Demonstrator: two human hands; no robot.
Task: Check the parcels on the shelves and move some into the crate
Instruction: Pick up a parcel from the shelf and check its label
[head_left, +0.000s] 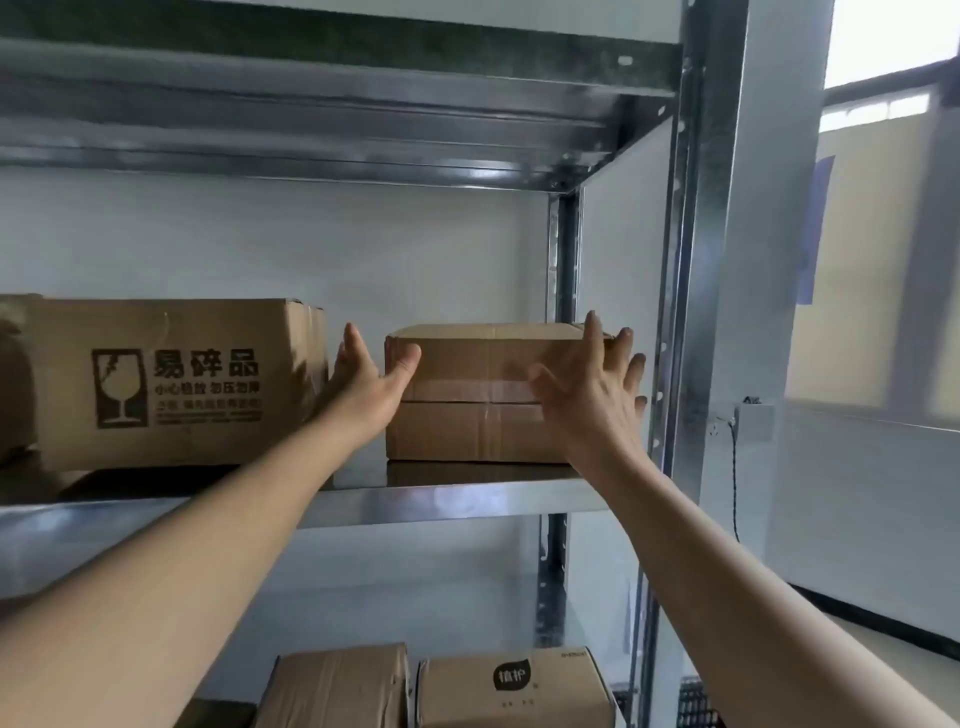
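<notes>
**Reaching for the small parcel on the upper shelf**

You are bringing your left hand (363, 384) and right hand (592, 395), both spread wide and holding nothing, to the sides of the small parcel (467, 395), which is sitting on the upper shelf (441, 501). Next you are probably needing to press both sides and draw it out.

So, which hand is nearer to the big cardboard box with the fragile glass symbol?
Left. The left hand is just beside that big cardboard box; the right hand is across the small plain cardboard box.
</notes>
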